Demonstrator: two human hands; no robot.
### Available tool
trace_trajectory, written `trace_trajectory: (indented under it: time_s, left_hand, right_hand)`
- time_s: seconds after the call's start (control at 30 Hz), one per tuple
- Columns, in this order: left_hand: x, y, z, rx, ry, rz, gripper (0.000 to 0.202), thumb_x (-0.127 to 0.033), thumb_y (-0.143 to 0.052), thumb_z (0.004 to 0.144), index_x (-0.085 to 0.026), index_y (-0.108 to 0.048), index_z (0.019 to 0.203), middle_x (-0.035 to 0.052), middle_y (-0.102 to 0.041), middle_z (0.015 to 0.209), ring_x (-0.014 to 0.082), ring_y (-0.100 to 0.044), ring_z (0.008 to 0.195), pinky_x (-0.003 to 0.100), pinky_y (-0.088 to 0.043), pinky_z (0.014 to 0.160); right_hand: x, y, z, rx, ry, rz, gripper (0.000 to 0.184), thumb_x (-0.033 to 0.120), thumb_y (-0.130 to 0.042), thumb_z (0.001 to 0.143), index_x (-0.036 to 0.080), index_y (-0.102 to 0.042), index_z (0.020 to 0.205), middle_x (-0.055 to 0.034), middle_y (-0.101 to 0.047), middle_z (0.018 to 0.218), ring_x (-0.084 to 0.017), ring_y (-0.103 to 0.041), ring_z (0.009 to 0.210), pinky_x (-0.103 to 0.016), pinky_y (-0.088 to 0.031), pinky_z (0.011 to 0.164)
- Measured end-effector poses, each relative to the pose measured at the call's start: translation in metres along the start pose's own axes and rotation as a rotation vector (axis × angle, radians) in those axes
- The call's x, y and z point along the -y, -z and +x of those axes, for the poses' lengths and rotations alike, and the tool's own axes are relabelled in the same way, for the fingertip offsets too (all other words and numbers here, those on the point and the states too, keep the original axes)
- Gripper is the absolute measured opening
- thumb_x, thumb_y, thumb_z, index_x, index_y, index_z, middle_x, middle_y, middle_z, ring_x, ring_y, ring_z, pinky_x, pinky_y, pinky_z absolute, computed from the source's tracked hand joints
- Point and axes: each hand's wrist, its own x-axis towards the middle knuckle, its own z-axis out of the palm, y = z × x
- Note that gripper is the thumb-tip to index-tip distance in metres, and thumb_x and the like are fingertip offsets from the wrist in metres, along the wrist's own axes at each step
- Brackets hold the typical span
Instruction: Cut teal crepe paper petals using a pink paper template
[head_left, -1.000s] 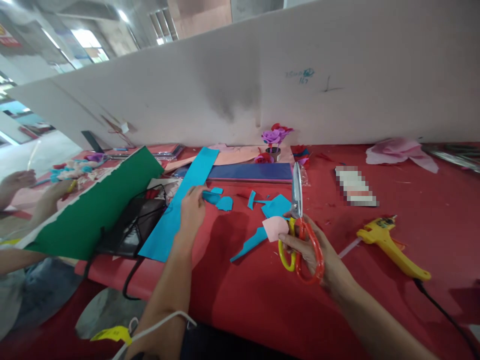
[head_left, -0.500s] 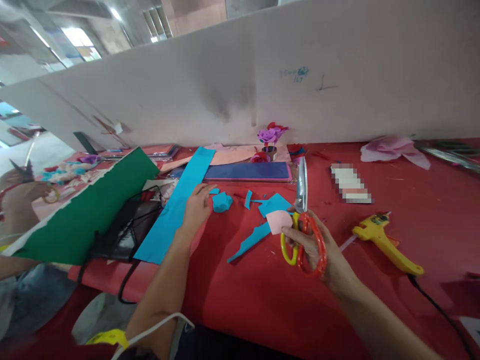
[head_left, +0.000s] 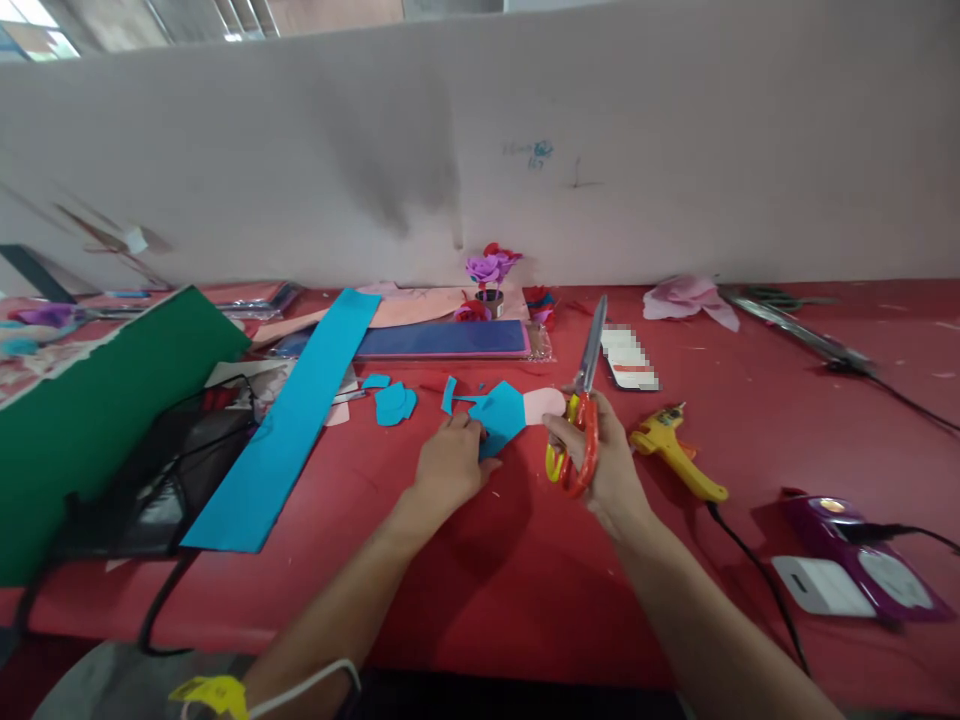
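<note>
My right hand [head_left: 613,465] is closed around scissors [head_left: 589,400] with one red and one yellow handle, blades pointing up and away, nearly together. Its thumb and fingers also keep hold of a small pink petal-shaped piece [head_left: 543,405]. At the middle of the table, my left hand [head_left: 450,462] has its fingers curled onto a blue scrap [head_left: 501,412], whose upper part shows beyond them. The pink piece meets the scrap's right edge. Left of that hand lie several small cut blue pieces [head_left: 394,403]. Its fingertips are partly hidden.
A long blue strip [head_left: 289,430] slants beside a black bag [head_left: 142,500] and a green sheet [head_left: 112,400]. Potted purple and red flowers [head_left: 491,270] stand near the white wall. On the right are a yellow glue gun [head_left: 679,450], a phone [head_left: 628,358] and a purple device [head_left: 862,555].
My left hand has moved right, from beside the small blue pieces onto the larger blue scrap. The narrow blue offcut in front no longer shows. The view has turned right, and the neighbouring person is out of sight.
</note>
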Motion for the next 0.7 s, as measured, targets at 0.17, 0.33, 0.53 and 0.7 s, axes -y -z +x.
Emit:
trace_trajectory:
  time_s: [0.17,0.33,0.53,0.7]
  left_hand:
    - [0.007,-0.011,-0.004,-0.04,-0.054,0.046,0.018,-0.027,-0.06,0.081,-0.017,-0.065,0.095,0.0098,-0.064,0.102,0.0268,-0.059,0.1,0.036,-0.048,0.082]
    - [0.0,-0.01,-0.011,-0.135,-0.148,0.234,0.021,-0.029,-0.059,0.081,-0.017,-0.064,0.097,0.0109,-0.063,0.104,0.0291,-0.057,0.101,0.042,-0.046,0.085]
    - [-0.008,-0.014,-0.014,-0.147,-0.196,0.202,0.023,-0.033,-0.057,0.084,-0.017,-0.064,0.099,0.0107,-0.064,0.103,0.0273,-0.059,0.098,0.039,-0.047,0.082]
    - [-0.004,-0.016,-0.009,-0.168,-0.207,0.002,0.02,-0.031,-0.054,0.087,-0.018,-0.068,0.091,0.0098,-0.068,0.096,0.0255,-0.062,0.093,0.038,-0.048,0.081]
  right_hand:
    - [0.002,0.002,0.003,0.032,-0.029,-0.088,0.045,0.021,-0.078,0.064,0.023,-0.054,0.102,0.0069,-0.053,0.069,-0.009,-0.045,0.055,-0.023,-0.036,0.053]
    - [0.006,0.002,0.003,0.025,-0.042,-0.22,0.046,0.023,-0.075,0.064,0.022,-0.054,0.104,0.0083,-0.049,0.062,-0.008,-0.039,0.049,-0.022,-0.029,0.046]
    - [0.003,0.003,0.01,-0.019,-0.034,-0.152,0.046,0.025,-0.075,0.063,0.022,-0.054,0.104,0.0084,-0.05,0.061,-0.008,-0.039,0.049,-0.023,-0.028,0.047]
    - [0.003,0.004,0.012,-0.002,-0.027,-0.074,0.045,0.024,-0.078,0.062,0.022,-0.055,0.1,0.0081,-0.051,0.064,-0.008,-0.041,0.051,-0.023,-0.032,0.05]
